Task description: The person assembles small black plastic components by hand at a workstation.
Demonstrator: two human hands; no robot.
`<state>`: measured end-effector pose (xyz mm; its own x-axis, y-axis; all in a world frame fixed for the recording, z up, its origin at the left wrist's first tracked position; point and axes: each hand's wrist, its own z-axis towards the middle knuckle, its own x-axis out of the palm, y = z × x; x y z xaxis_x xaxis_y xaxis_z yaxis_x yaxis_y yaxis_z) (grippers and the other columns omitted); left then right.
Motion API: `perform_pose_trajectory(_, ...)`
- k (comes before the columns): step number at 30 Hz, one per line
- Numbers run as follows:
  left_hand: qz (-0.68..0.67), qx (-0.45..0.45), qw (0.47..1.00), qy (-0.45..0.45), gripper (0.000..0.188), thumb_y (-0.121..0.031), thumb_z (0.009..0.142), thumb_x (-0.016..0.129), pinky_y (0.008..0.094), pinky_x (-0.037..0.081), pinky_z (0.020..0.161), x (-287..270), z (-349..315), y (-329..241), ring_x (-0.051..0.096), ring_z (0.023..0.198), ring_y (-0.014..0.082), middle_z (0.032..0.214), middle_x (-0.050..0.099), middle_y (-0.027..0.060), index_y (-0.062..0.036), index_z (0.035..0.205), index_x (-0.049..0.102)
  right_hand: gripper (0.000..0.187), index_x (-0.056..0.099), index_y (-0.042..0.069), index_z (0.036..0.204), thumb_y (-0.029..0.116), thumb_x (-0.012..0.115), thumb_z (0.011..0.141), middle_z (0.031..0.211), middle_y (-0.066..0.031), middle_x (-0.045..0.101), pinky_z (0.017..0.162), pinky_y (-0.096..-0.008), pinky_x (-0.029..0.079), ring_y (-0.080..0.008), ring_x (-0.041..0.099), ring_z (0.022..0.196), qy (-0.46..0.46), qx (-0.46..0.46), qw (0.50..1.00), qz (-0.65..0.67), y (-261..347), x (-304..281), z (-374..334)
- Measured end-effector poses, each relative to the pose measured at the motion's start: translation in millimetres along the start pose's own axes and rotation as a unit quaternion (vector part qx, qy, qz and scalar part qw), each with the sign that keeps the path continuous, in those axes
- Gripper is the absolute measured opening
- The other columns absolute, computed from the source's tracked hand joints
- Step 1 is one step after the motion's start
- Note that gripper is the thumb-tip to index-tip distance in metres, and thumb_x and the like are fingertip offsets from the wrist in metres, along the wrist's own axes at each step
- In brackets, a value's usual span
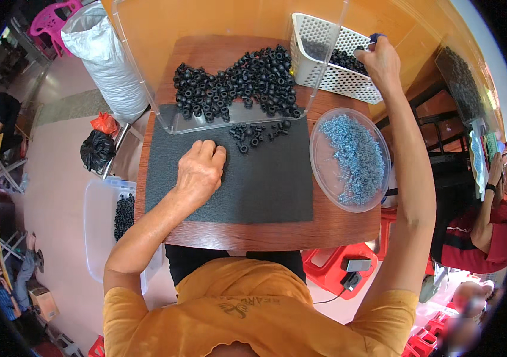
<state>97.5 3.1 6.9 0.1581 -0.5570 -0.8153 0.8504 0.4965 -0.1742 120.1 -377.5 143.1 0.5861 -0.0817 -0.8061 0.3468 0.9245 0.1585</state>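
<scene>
On the dark mat, my left hand curled, contents hidden, near loose black parts; at the white basket, my right hand narrowed, grip unclear, by more black pieces

From the head, a fisheye view looks down over the shirt onto the nearby table.

Black parts, blue pieces, white basket
</scene>
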Motion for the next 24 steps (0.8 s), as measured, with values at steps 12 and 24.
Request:
perform_pose_trajectory(12, -0.018, -0.006, 1.000, 0.020, 0.020, -0.001, 0.064, 0.066, 0.0397, 0.047, 0.057, 7.3, 2.9, 5.3, 0.055, 0.067, 0.0300, 0.072, 0.049, 0.0120, -0.0029, 0.078, 0.052, 0.013, 0.056, -0.003, 0.073, 0.002, 0.068, 0.071, 0.067, -0.0136, 0.059, 0.056, -0.0326, 0.044, -0.0203, 0.055, 0.060, 0.118, -0.086, 0.966, 0.216, 13.9, -8.1, -147.6)
perform_pose_trajectory(24, -0.544, -0.444, 0.708, 0.069, 0.005, 0.002, 0.078, 0.063, 0.0263, 0.049, 0.049, -21.1, -10.6, -35.3, 0.061, 0.058, 0.0140, 0.076, 0.065, 0.0142, 0.0052, 0.082, 0.063, 0.021, 0.054, 0.000, 0.069, -0.003, 0.072, 0.059, 0.067, -0.0122, 0.055, 0.059, -0.0386, 0.044, -0.0302, 0.055, 0.070, 0.171, -0.185, 0.934, 0.254, 0.6, 17.0, -211.5)
